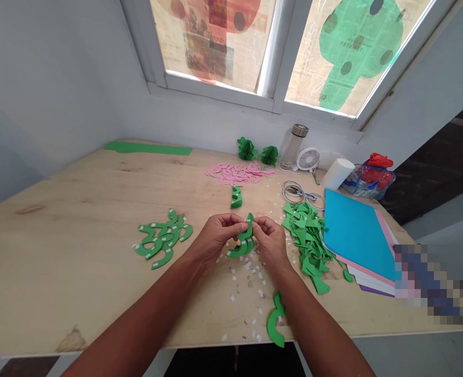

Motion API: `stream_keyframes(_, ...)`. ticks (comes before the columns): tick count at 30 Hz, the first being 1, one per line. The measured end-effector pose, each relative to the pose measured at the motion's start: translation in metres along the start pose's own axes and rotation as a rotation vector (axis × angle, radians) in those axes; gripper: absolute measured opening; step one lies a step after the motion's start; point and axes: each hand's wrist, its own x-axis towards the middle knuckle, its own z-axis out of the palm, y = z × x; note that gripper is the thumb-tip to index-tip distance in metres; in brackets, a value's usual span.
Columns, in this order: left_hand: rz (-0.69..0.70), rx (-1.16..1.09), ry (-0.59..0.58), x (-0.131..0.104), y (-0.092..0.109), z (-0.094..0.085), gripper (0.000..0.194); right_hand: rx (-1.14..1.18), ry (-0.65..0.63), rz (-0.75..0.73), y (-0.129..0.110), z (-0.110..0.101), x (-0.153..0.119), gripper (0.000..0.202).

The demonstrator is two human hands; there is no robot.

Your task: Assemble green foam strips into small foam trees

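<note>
Between both hands are curved green paper cutouts [238, 250] with small white squares on them. My left hand [226, 229] pinches them from the left, thumb against the upper part. My right hand [269, 238] pinches the same cutouts from the right. Just beyond the hands stands a small folded green paper stack [236, 197]. Left of my left hand lies a loose pile of similar green cutouts with white squares [163, 238]. One more green cutout [274, 324] lies by the table's front edge, near my right forearm. Tiny white paper bits [251, 267] are scattered below the hands.
Green scraps [308, 235] lie right of my right hand, beside coloured sheets [359, 235]. Scissors [294, 191] rest behind them. Farther back are pink cutouts [237, 173], green paper ornaments [246, 149], a glass bottle [294, 146], a small fan [307, 158] and a white roll [338, 174].
</note>
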Motion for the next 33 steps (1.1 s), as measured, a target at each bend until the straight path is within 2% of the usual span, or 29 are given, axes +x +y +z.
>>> stream_keyframes(5,0.032,-0.029,0.05,0.0,-0.005,0.003,0.019,-0.012,-0.018,-0.02,-0.001,-0.001,-0.001,0.024)
stream_keyframes(12,-0.003,-0.09,0.119,-0.004,-0.002,0.011,0.021,0.009,-0.031,-0.027,-0.003,0.0,-0.002,0.024)
stream_keyframes(24,-0.016,-0.1,0.136,-0.003,-0.004,0.01,0.024,0.048,-0.015,0.002,-0.011,0.003,-0.004,0.022)
stream_keyframes(33,-0.025,-0.131,0.12,-0.003,-0.004,0.011,0.022,0.03,-0.013,-0.031,-0.013,0.004,-0.004,0.018)
